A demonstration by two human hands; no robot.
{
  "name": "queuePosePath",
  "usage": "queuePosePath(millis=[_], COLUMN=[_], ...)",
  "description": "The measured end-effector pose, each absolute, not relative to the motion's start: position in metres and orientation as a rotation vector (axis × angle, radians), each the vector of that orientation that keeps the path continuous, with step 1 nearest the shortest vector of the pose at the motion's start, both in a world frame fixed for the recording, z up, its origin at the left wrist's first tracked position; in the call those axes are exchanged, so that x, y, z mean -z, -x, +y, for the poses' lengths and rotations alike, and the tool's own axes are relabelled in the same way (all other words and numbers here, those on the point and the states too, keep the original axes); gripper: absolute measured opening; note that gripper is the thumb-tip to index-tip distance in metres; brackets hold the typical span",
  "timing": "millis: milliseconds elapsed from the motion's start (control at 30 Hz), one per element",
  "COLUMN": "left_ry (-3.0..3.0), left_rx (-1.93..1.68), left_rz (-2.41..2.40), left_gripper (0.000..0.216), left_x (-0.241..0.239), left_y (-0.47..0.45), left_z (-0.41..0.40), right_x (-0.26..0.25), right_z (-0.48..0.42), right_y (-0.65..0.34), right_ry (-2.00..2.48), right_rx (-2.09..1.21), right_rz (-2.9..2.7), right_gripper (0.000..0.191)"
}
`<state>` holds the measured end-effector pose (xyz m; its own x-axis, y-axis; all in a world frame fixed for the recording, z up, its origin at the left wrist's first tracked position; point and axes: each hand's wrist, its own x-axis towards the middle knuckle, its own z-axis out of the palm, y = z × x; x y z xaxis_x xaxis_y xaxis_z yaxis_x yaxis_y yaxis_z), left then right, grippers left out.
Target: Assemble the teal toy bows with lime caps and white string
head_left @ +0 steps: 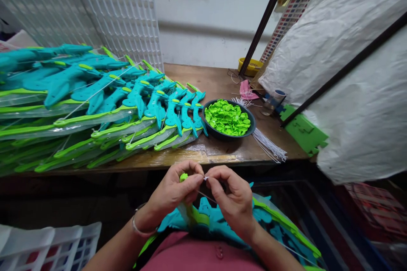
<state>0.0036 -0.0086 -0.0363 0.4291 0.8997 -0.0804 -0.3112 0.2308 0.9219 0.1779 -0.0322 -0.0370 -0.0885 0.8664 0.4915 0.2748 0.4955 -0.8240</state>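
My left hand (173,190) is closed, pinching a small bright green piece (183,176) at the end of a green strip. My right hand (232,197) is closed too, pinching a thin white string (206,178) right against the left fingertips. Both hands hover over teal and green toy bow parts (273,220) lying in my lap. On the wooden table (210,80) ahead, a dark bowl (210,126) holds small green pieces (227,117). A bundle of white strings (270,146) lies beside the bowl.
A big pile of teal and green toy bows (95,101) fills the table's left. White grid racks (124,12) lean behind it. A white sack (349,72) and dark poles (263,21) stand right; a yellow dish (251,67) sits at the back. A white crate (47,245) is lower left.
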Motion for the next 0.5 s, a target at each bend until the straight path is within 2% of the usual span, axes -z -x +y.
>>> queuePosePath(millis=[167, 500], left_ry=[-1.014, -1.021], left_rx=[-0.934, -0.975], left_rz=[0.745, 0.813], left_gripper=[0.038, 0.041], left_x=[0.0373, 0.0365], left_y=[-0.0037, -0.0035], left_z=[-0.0086, -0.0103], right_x=[0.0383, 0.0423], right_z=[-0.0332, -0.0348], right_y=[-0.1741, -0.1718], right_ry=[1.007, 0.919], right_rx=[-0.540, -0.607], right_rz=[-1.618, -1.687], right_gripper=[0.014, 0.013])
